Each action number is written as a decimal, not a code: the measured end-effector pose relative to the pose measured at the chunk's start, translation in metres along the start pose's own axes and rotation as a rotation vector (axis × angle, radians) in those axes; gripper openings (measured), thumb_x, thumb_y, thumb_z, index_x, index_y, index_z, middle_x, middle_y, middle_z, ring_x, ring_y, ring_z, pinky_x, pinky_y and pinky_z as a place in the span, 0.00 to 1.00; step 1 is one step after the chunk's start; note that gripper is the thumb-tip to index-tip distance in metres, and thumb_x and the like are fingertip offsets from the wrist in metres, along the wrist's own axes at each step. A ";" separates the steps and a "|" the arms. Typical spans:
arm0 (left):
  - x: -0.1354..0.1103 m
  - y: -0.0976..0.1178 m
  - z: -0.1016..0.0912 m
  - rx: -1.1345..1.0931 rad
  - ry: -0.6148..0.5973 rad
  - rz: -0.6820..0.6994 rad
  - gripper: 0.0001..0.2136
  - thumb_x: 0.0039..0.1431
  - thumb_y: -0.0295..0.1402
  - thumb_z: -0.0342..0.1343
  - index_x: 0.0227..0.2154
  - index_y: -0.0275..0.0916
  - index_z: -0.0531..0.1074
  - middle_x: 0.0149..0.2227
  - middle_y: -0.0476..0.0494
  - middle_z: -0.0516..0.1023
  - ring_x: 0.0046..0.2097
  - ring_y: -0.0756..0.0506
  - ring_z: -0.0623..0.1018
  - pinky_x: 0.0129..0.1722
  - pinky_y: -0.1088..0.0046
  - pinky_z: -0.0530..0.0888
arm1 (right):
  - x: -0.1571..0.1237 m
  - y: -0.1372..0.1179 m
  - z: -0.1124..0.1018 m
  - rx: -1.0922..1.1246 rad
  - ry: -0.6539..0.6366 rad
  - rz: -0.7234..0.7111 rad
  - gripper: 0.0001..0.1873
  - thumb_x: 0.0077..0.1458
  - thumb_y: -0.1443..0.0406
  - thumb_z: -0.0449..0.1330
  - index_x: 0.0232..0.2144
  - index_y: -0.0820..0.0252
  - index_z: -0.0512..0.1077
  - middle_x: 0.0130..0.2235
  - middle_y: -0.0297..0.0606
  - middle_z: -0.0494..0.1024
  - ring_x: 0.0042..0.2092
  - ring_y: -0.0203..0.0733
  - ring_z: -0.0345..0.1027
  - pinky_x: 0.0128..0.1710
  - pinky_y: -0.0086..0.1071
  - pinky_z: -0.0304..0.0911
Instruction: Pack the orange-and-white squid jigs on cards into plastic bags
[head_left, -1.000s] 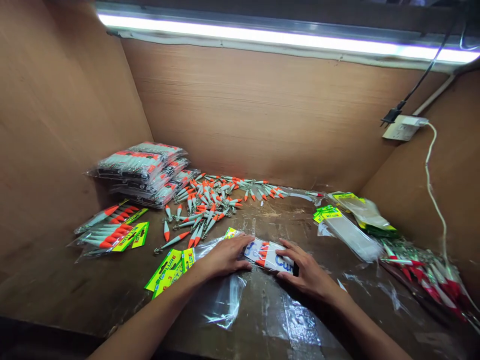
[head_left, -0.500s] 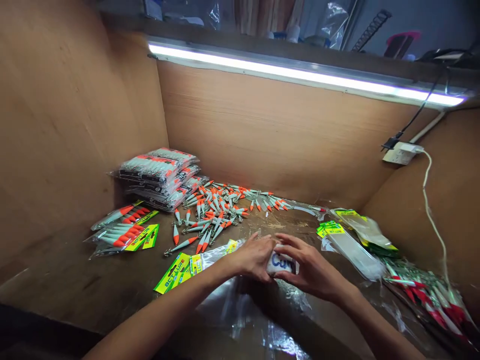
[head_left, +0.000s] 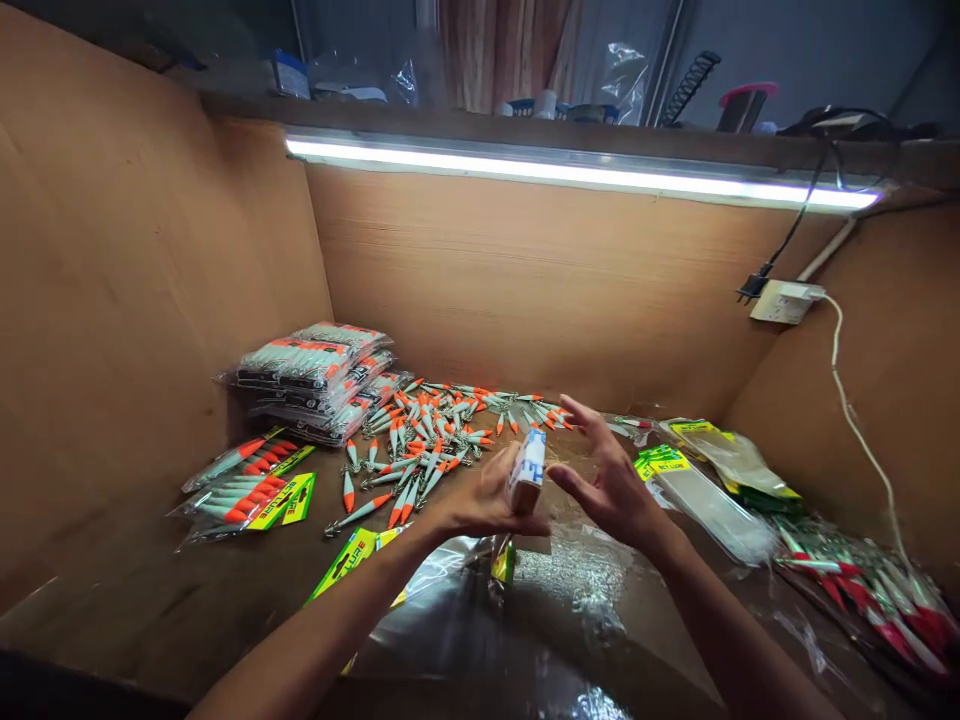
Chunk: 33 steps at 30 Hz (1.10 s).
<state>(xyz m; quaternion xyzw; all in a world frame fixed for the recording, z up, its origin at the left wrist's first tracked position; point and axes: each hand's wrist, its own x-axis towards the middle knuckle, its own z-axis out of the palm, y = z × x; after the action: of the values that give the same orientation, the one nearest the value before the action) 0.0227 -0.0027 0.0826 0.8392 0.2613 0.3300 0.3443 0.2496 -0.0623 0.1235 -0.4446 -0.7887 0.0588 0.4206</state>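
Note:
My left hand (head_left: 484, 500) holds a small white card packet with blue lettering (head_left: 527, 470), raised upright above the bench. A clear plastic bag (head_left: 480, 600) hangs and spreads below it. My right hand (head_left: 607, 480) hovers just right of the packet with fingers spread, holding nothing. A heap of loose orange-and-pale fishing lures (head_left: 435, 430) lies behind my hands.
Stacked sealed lure packs (head_left: 315, 370) sit at the back left, with more filled packs (head_left: 240, 485) and yellow-green header cards (head_left: 345, 570) nearer. Empty bags (head_left: 712, 480) and red lures (head_left: 870, 590) lie at right. Brown walls enclose the bench; a wall socket (head_left: 784, 300) hangs at right.
The white packet was lifted off the bench and turned upright in my left hand. My right hand let go and opened. The camera tilted upward.

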 end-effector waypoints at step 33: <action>-0.013 -0.063 0.061 -1.220 -0.175 -0.305 0.45 0.41 0.22 0.68 0.64 0.40 0.58 0.61 0.30 0.66 0.62 0.34 0.68 0.61 0.55 0.63 | 0.017 0.113 0.010 0.225 0.445 0.489 0.53 0.44 0.44 0.66 0.64 0.65 0.57 0.56 0.50 0.65 0.55 0.42 0.63 0.59 0.38 0.63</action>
<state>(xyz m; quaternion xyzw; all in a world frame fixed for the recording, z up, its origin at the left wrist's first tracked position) 0.0461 0.0031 -0.0026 0.4693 0.1140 0.2971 0.8237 0.3119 0.0213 0.0749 -0.5731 -0.5364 0.1458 0.6022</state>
